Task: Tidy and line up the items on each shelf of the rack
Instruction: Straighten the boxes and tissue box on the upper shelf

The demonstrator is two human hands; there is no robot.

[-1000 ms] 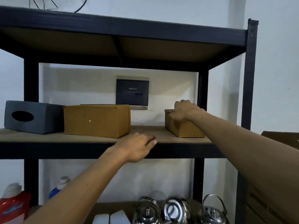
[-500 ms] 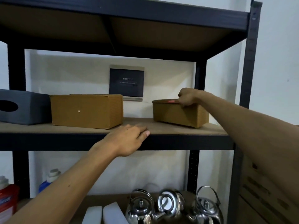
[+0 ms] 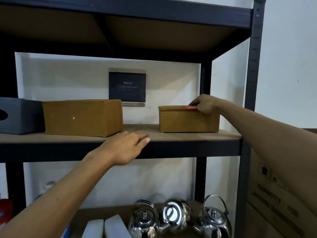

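On the rack's middle shelf (image 3: 197, 137) stand a grey tissue box (image 3: 17, 115) at the far left, a large tan box (image 3: 82, 117) beside it, and a small tan woven box (image 3: 181, 120) at the right. The small box faces front with its long side parallel to the shelf edge. My right hand (image 3: 205, 104) grips its top right corner by the lid. My left hand (image 3: 127, 148) rests flat on the shelf's front edge, holding nothing. A black card (image 3: 127, 86) leans on the wall behind.
The lower shelf holds three shiny steel kettles (image 3: 173, 219), two white blocks (image 3: 104, 229) and bottles at the far left (image 3: 5, 210). A cardboard carton (image 3: 281, 194) stands to the right of the rack's post (image 3: 252, 83). The top shelf hangs low overhead.
My right hand has turned the small woven box from end-on to long side facing front. The left hand has stayed on the shelf edge. My view has shifted right and closer.
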